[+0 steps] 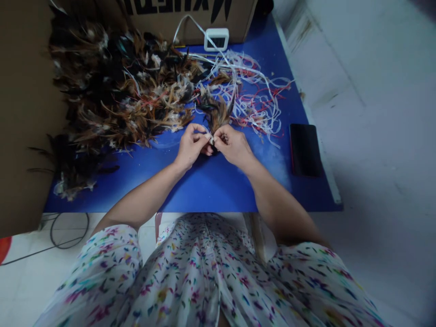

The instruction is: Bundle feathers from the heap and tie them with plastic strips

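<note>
Both of my hands meet over the blue table, fingertips close together at the base of a small feather bunch (218,111). The bunch is brown and black and fans away from me. My left hand (194,144) pinches its pale quill end between thumb and fingers. Against the same end, my right hand (233,143) is closed in a pinch; the fingertips cover whatever fine piece they grip. Just behind the hands lies a tangle of white and red strings (252,100). A large heap of feathers (129,91) spreads to the left.
A black phone (305,150) lies near the right edge of the blue table (204,190). At the back, a small white digital clock (217,39) stands before a cardboard box (190,22). Another cardboard panel (27,113) rises at left. A dark feather clump (75,170) sits front left.
</note>
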Demonstrator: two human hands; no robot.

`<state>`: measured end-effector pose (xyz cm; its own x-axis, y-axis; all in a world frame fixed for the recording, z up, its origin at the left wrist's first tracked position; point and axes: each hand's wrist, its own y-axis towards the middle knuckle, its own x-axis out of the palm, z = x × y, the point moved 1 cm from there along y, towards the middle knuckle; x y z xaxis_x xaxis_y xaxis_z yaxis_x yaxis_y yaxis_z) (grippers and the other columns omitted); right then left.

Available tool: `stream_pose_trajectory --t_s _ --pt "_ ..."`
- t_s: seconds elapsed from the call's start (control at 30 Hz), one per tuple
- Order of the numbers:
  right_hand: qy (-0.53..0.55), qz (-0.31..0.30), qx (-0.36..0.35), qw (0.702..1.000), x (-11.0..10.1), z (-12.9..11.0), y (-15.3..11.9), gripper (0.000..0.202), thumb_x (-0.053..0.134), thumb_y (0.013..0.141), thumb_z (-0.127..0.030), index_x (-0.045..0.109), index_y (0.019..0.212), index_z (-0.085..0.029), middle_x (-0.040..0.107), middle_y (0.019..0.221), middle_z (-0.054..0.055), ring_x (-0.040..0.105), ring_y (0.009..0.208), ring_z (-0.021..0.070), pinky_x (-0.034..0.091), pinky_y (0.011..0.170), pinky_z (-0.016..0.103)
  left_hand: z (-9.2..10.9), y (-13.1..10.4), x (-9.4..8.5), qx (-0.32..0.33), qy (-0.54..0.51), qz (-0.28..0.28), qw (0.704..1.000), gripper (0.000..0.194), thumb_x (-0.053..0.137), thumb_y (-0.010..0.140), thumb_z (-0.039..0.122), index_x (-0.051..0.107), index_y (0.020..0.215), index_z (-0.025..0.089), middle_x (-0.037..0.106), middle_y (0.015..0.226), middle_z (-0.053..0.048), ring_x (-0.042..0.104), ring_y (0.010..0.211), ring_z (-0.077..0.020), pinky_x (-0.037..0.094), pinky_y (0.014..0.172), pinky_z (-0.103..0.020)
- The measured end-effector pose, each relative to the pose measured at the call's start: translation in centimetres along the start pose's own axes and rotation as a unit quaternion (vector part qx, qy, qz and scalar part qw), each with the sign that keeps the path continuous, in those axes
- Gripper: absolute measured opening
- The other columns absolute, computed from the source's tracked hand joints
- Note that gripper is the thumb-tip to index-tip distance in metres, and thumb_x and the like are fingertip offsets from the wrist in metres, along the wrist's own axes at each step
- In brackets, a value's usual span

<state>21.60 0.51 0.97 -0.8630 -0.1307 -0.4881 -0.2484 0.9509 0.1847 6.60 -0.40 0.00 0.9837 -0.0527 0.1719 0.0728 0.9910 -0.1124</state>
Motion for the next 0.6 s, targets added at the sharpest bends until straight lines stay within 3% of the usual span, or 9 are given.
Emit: stream_pose_trajectory --t_s 0.13,0.6 --pt "-0.03 0.016 -0.022 0.999 -0.33 -0.13 -0.03 0.008 0.058 0.083 -0.016 0.054 0.079 -0.022 0.061 0.073 -0.002 0.054 0.065 0.0115 0.042 0.066 0.028 0.26 -0.19 0.02 0.017 0.006 -0.037 0.999 0.032 0.079 0.077 0.029 0.05 0.089 0.02 0.066 0.065 0.007 0.066 0.052 -0.0086 0.058 0.055 -0.022" --pt "-0.034 0.031 -0.058 0.997 -0.18 0.07 -0.13 0.004 0.059 0.083 -0.016 0.06 0.083 -0.02 0.065 0.077 0.0 0.058 0.067 0.0126 0.046 0.068 0.028 -0.32 -0.02 0.1 0.04 0.011 0.007 0.999 0.028 0.082 0.074 0.023 0.056 0.083 0.016 0.065 0.064 0.005 0.066 0.053 -0.0078 0.058 0.058 -0.022"
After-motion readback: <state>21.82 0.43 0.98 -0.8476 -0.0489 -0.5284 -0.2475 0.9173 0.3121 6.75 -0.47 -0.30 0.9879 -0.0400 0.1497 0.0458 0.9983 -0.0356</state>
